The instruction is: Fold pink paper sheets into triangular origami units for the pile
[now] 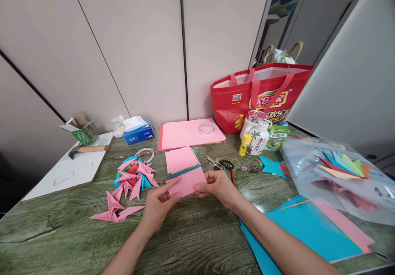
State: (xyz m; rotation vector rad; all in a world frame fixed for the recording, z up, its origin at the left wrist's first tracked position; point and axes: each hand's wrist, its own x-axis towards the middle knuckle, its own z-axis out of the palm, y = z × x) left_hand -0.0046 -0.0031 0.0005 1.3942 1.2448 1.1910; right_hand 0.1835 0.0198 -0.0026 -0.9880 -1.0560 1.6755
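Where the green table (191, 234) meets the far wall, a red bag (259, 98) stands at the right. Teal sheets (308, 229) lie near right, and a pile of folded pieces (132, 180) lies left. At mid-table, a pink square (187, 183) is pinched by both hands: left hand (159, 205) on its left edge, right hand (219, 186) on its right. Scissors (224, 164) lie just beyond.

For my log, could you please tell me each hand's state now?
Left hand: pinching the small pink paper sheet.
Right hand: pinching the same sheet's other edge.
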